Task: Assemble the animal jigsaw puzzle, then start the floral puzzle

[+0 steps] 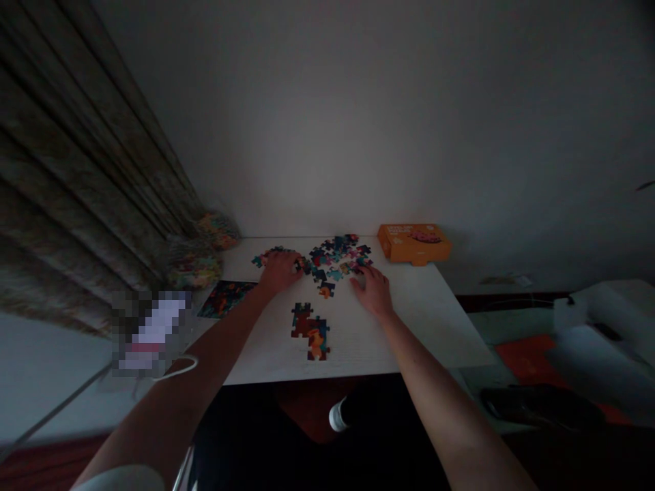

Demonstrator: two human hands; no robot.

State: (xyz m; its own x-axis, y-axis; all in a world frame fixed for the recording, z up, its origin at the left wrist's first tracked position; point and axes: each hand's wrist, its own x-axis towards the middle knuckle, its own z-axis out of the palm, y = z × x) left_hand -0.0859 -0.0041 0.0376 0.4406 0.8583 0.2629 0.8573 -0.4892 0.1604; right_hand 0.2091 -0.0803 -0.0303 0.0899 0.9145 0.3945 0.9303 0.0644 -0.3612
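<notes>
Loose jigsaw pieces (332, 254) lie in a scattered pile toward the back of the white table. My left hand (280, 271) rests palm down over pieces at the pile's left side, with its fingers toward the right. Thumb and index finger look apart, close to a few pieces. At the pile's right front edge is my right hand (374, 292), thumb spread from the fingers and fingertips at the pieces. One orange and blue piece (326, 290) lies between the hands. Nearer me sits a small joined section of puzzle (311, 331), brown and blue with an orange figure.
An orange puzzle box (414, 243) stands at the back right against the wall. A dark picture sheet (225, 299) lies left, partly behind my left forearm. Bags of colourful pieces (193, 262) sit by the curtain (86, 157). The table's front edge (317, 379) is close to my lap.
</notes>
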